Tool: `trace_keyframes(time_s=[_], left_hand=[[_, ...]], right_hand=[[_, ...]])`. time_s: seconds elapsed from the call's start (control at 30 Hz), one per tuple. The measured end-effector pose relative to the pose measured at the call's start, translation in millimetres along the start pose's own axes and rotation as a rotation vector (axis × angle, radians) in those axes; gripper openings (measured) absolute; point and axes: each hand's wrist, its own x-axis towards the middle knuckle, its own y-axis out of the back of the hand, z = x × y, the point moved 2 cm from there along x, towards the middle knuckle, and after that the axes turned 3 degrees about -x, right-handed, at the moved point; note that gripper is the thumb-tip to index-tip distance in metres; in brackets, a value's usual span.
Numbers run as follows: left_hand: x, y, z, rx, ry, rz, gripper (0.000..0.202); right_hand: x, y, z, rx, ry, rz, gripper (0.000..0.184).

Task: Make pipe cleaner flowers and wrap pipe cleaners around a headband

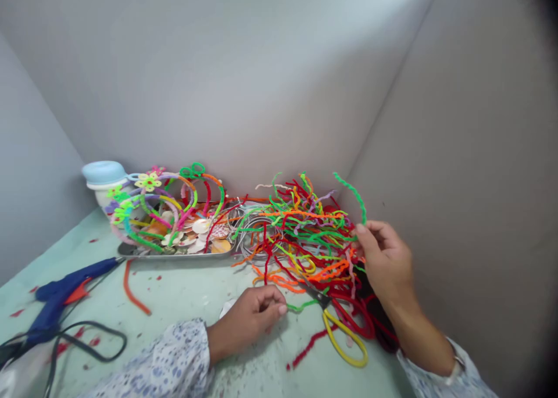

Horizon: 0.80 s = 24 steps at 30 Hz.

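My right hand [386, 255] pinches a green pipe cleaner [352, 190] between thumb and fingers, its free end curving up and to the left. Below and left, my left hand [257, 315] is closed on the end of another green pipe cleaner [300, 308], which stretches right along the table toward the scissors. Yellow-handled scissors [346, 341] lie between the hands, blades pointing into a tangled heap of colourful pipe cleaners [305, 229]. A dark red pipe cleaner [311, 347] rests in front of them.
A metal tray [183, 255] holds shells and wire, with pipe-cleaner headbands [168, 212] on it. Behind stands a white jar with a blue lid [104, 172]. A blue glue gun [74, 287] with its black cord lies at left, near an orange pipe cleaner [132, 290]. Grey panels enclose the table.
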Motion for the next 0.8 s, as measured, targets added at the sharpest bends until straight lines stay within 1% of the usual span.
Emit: trace_keyframes(time_s=[0.17, 0.2, 0.27, 0.33, 0.4, 0.5, 0.57, 0.6, 0.67, 0.73, 0.8], left_hand=[[0, -1.3, 2, 0.004, 0.012, -0.005, 0.027], [0, -1.3, 2, 0.009, 0.01, -0.005, 0.026], [-1, -1.4, 2, 0.019, 0.009, -0.005, 0.026], [0, -1.4, 3, 0.028, 0.015, -0.006, 0.026], [0, -1.5, 4, 0.028, 0.024, -0.009, 0.026], [0, -1.4, 5, 0.032, 0.026, -0.005, 0.025], [0, -1.3, 5, 0.029, 0.027, -0.005, 0.024], [-1, -1.3, 5, 0.022, 0.028, -0.005, 0.023], [-1, -1.4, 4, 0.005, 0.031, -0.004, 0.022], [-1, -1.3, 2, -0.004, 0.025, 0.001, 0.021], [-1, -1.3, 1, -0.007, 0.015, 0.0, 0.02]], right_hand=[[6, 5, 3, -0.419, 0.329, 0.077, 0.017], [7, 5, 3, -0.471, 0.387, 0.076, 0.015], [10, 6, 3, -0.529, 0.464, 0.031, 0.013], [14, 7, 6, -0.568, 0.497, -0.075, 0.012], [16, 7, 13, -0.608, 0.502, -0.247, 0.013], [14, 5, 27, -0.646, 0.461, -0.55, 0.018], [11, 4, 28, -0.636, 0.423, -0.655, 0.021], [10, 3, 24, -0.616, 0.408, -0.666, 0.022], [7, -1, 9, -0.543, 0.392, -0.649, 0.021], [4, -9, -14, -0.44, 0.412, -0.621, 0.018], [1, -23, -40, -0.355, 0.473, -0.624, 0.015]])
